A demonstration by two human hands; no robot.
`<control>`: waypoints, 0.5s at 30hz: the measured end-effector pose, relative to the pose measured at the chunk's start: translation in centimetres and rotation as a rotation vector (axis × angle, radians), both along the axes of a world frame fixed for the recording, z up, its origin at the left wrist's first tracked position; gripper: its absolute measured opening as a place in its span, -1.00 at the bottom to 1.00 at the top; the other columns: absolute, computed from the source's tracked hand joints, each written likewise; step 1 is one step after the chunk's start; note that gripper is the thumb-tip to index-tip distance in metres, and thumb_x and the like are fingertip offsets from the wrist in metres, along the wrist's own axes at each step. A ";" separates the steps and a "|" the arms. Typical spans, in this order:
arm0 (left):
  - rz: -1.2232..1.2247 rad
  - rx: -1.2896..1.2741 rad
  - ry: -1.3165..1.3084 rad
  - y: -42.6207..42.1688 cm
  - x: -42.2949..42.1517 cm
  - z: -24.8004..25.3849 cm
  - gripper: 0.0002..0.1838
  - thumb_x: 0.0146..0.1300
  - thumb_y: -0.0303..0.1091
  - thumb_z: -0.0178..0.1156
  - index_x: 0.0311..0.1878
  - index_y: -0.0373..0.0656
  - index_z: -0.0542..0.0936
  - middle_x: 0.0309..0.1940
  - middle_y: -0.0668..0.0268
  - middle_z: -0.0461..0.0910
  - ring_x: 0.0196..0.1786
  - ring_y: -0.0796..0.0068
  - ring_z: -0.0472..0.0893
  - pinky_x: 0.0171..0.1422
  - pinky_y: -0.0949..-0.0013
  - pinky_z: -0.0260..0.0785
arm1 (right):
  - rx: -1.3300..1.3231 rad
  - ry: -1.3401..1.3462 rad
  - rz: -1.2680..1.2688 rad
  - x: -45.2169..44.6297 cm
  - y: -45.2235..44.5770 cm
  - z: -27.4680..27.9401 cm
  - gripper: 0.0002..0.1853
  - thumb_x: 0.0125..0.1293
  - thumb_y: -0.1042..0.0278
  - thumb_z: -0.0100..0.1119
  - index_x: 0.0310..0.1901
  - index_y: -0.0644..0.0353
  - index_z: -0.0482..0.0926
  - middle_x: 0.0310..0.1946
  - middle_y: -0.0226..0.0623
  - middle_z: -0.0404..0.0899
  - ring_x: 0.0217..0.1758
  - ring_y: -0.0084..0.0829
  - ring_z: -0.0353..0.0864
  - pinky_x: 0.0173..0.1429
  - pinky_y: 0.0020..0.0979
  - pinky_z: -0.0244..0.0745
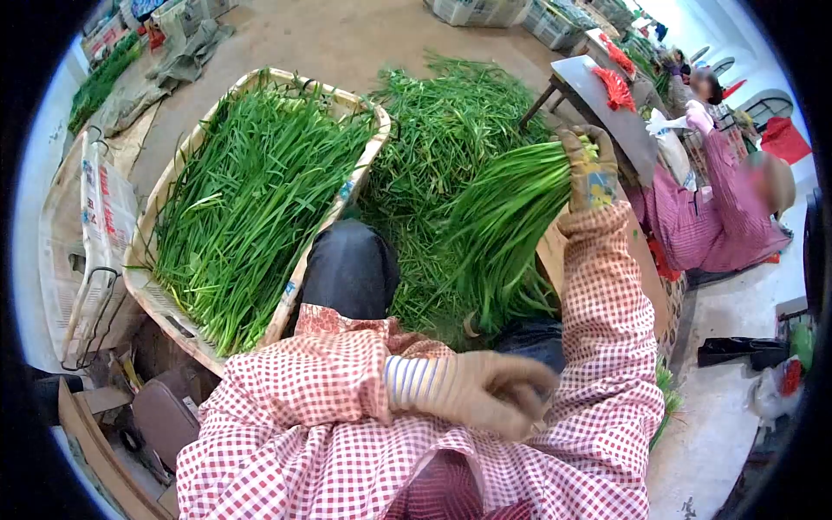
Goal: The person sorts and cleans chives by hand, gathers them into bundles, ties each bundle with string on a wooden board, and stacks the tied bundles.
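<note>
My right hand [591, 169], in a tan work glove, grips a bunch of chives [511, 208] by the pale stem ends. The long green leaves hang down to the left. Across my lap, my left hand [485, 390], also gloved, is apart from the chives. It holds nothing that I can see; its fingers are partly spread and somewhat blurred. To the left, a crate [374, 143] is filled with laid chives [260, 199]. A loose heap of green leaves [451, 113] lies on the floor beyond my knees.
A small table [598, 95] with red ties [615, 87] stands at the right. Another person [719, 208] in pink sits beyond it. A paper-lined crate [100, 217] stands at far left. More crates [481, 10] line the back.
</note>
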State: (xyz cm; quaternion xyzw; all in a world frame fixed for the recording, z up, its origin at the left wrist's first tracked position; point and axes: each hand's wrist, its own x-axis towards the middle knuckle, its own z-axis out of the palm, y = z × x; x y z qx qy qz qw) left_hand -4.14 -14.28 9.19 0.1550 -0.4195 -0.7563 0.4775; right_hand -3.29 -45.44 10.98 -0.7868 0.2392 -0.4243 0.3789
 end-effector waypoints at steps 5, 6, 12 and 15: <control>0.158 0.339 0.464 -3.1 0.3 -0.7 0.18 0.08 0.59 -0.06 0.49 -0.24 0.02 0.39 0.02 0.27 0.42 -0.01 0.27 0.48 -0.13 0.04 | -0.195 0.008 0.266 -3.1 9.0 3.8 -0.82 0.29 0.43 0.25 -0.12 0.19 0.50 -0.12 -0.23 0.64 -0.08 -0.44 0.62 0.04 -0.38 0.52; 0.181 0.320 0.551 -3.6 1.3 -0.6 0.26 -0.04 0.69 -0.14 0.49 -0.22 0.03 0.41 0.01 0.23 0.44 -0.02 0.23 0.49 -0.20 -0.03 | -0.229 0.050 0.364 -4.2 11.2 4.0 -0.81 0.33 0.38 0.21 -0.08 0.20 0.50 -0.05 -0.21 0.63 -0.02 -0.40 0.61 0.11 -0.31 0.51; 0.357 0.175 0.772 -1.1 4.4 -0.9 0.24 0.00 0.63 -0.01 0.46 -0.28 0.08 0.32 -0.26 0.25 0.33 -0.16 0.37 0.35 -0.16 0.30 | -0.788 -0.125 0.885 -6.0 21.6 2.1 -0.51 0.03 0.15 0.08 0.05 0.09 0.52 -0.05 -0.20 0.57 0.04 -0.22 0.61 0.21 -0.08 0.48; 0.337 0.150 0.837 0.3 5.1 -2.5 0.20 0.09 0.52 0.05 0.52 -0.23 -0.08 0.42 -0.24 0.07 0.42 -0.18 0.24 0.45 -0.30 0.09 | -0.807 -0.252 0.917 -6.3 24.1 1.4 -0.63 0.11 0.19 0.06 -0.02 0.05 0.50 -0.10 -0.28 0.54 -0.01 -0.25 0.55 0.14 -0.11 0.43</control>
